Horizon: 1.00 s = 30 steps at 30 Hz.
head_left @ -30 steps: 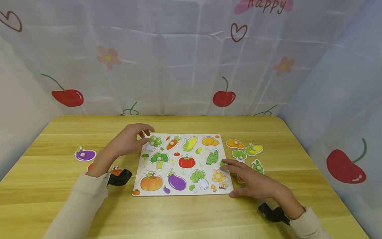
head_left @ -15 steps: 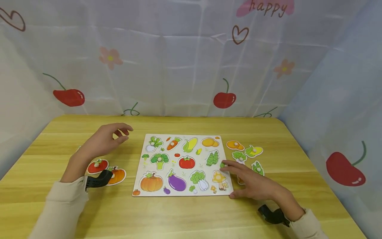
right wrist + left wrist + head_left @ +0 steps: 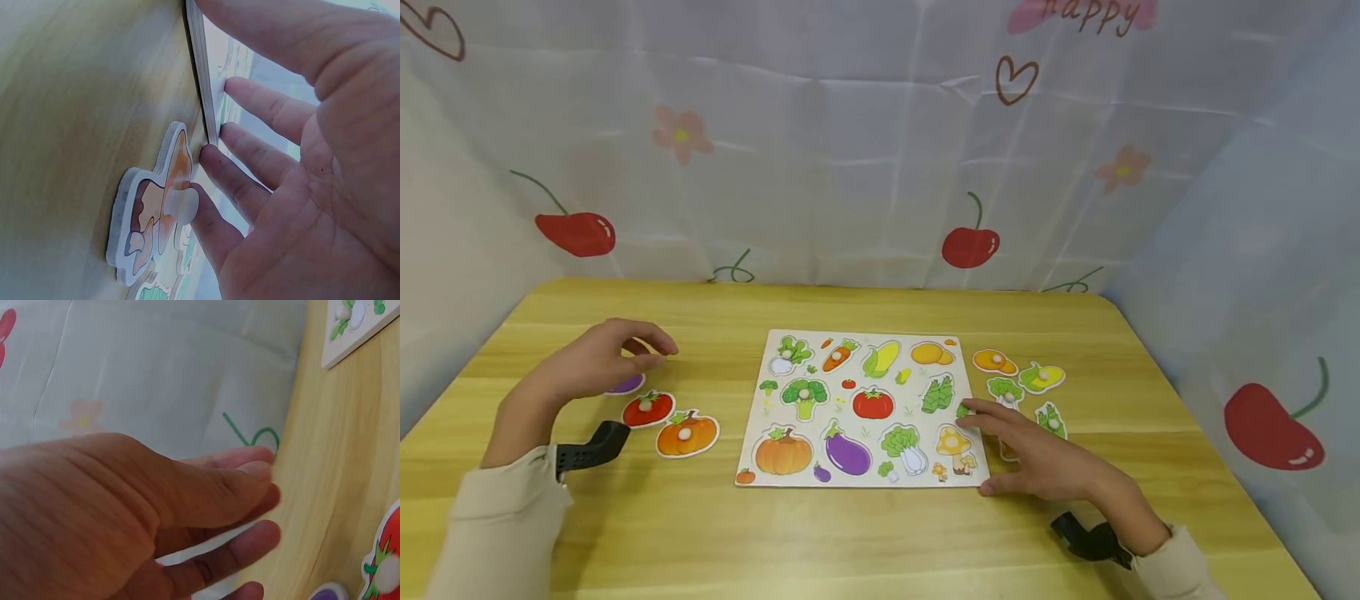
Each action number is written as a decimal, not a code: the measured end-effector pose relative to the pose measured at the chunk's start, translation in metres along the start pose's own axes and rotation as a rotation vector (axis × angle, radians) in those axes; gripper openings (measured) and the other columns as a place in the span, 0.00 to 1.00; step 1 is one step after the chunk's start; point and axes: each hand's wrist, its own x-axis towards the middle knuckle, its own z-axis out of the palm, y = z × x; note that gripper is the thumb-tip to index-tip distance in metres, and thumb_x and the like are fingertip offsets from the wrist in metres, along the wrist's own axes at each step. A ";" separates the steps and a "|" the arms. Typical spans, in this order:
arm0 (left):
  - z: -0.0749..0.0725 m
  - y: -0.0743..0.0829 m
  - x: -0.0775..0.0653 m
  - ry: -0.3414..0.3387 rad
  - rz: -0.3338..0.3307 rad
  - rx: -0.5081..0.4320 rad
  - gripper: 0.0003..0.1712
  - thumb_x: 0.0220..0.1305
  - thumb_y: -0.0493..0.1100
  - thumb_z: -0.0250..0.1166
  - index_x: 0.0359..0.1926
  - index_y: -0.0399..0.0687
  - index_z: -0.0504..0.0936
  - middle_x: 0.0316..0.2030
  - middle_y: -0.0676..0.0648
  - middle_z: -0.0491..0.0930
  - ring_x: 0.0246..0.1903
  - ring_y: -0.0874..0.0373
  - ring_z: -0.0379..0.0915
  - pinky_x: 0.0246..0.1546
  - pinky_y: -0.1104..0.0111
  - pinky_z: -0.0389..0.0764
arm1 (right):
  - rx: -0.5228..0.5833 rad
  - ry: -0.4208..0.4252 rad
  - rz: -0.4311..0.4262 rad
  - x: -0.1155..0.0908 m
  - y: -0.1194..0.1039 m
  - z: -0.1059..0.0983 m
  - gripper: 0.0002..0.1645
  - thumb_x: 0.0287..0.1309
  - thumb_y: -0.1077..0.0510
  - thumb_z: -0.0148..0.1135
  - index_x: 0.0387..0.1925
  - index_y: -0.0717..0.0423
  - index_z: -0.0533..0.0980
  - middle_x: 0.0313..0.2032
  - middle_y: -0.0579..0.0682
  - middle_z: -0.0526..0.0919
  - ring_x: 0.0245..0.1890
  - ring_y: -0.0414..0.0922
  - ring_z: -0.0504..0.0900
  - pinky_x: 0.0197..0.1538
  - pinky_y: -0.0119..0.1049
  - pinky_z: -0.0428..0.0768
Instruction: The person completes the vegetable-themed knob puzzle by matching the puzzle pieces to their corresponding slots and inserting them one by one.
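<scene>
Vegetable puzzle board (image 3: 872, 481) is lying flat on the wood-grained table (image 3: 850, 542), and in the head view we are seeing its pale rectangle printed with colourful vegetables. On the creased sheet (image 3: 812, 142) behind, we are reading "happy" in brown letters, cropped along the top. Left hand (image 3: 587, 362) is hovering near the rounded tomato piece (image 3: 661, 402) and pumpkin piece (image 3: 702, 435), partly covering a purple piece (image 3: 628, 386); right hand (image 3: 1037, 454) is resting at the board's right edge. From the left wrist, we are finding the fingers loosely bent; whether thumb and forefinger are touching, we are unable to tell. From the right wrist, we are seeing fingers spread around the board's straight-edged corner, beside a thick-cut mushroom piece (image 3: 145, 215) bearing a smooth, pale knob (image 3: 181, 205).
</scene>
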 end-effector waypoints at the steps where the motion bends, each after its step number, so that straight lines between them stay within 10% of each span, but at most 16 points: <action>1: -0.002 -0.002 -0.002 -0.010 -0.005 -0.011 0.11 0.68 0.33 0.61 0.49 0.38 0.84 0.46 0.41 0.83 0.40 0.56 0.78 0.36 0.70 0.80 | -0.001 0.001 0.001 0.000 0.000 0.000 0.45 0.55 0.39 0.72 0.70 0.48 0.67 0.76 0.53 0.58 0.74 0.60 0.59 0.63 0.52 0.75; 30: -0.011 -0.054 -0.022 -0.025 -0.211 0.099 0.09 0.61 0.31 0.65 0.42 0.31 0.83 0.38 0.35 0.81 0.39 0.43 0.74 0.35 0.66 0.73 | -0.003 0.004 0.005 -0.002 0.003 0.001 0.45 0.55 0.38 0.71 0.71 0.48 0.67 0.76 0.52 0.58 0.74 0.59 0.59 0.61 0.49 0.77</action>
